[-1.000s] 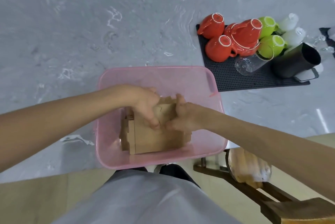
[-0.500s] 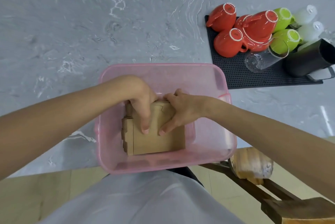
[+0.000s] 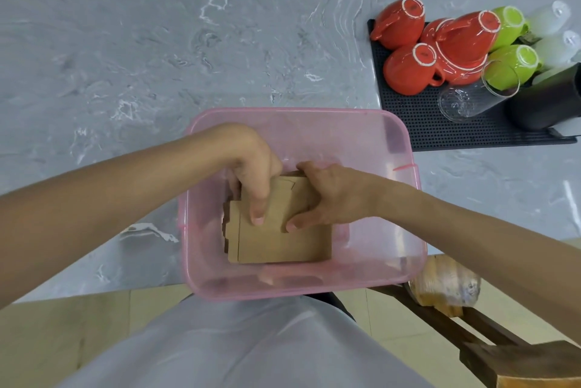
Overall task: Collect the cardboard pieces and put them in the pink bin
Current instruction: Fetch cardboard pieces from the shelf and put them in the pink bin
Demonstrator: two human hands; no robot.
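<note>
A translucent pink bin [image 3: 405,230] stands at the near edge of the grey marble counter. Inside it lies a stack of brown cardboard pieces [image 3: 279,243], flat, with notched edges showing on the left. My left hand [image 3: 254,164] reaches in from the left, fingers on top of the stack and thumb behind it. From the right comes my right hand [image 3: 327,195], gripping the stack's far right corner with fingers on top. Both hands hold the stack low in the bin; the far edge of the cardboard is hidden under them.
A black mat [image 3: 440,126] at the right of the counter carries upturned red cups [image 3: 408,68], green cups [image 3: 512,67], a clear glass [image 3: 465,101] and a black jug [image 3: 544,104]. A wooden chair [image 3: 490,346] stands below right, with a wrapped brown object [image 3: 446,287] on it.
The stack has sunk deeper into the bin and settled flat. Both hands have stayed on it, shifting slightly. The view has tilted so the bin sits lower and nearer.
</note>
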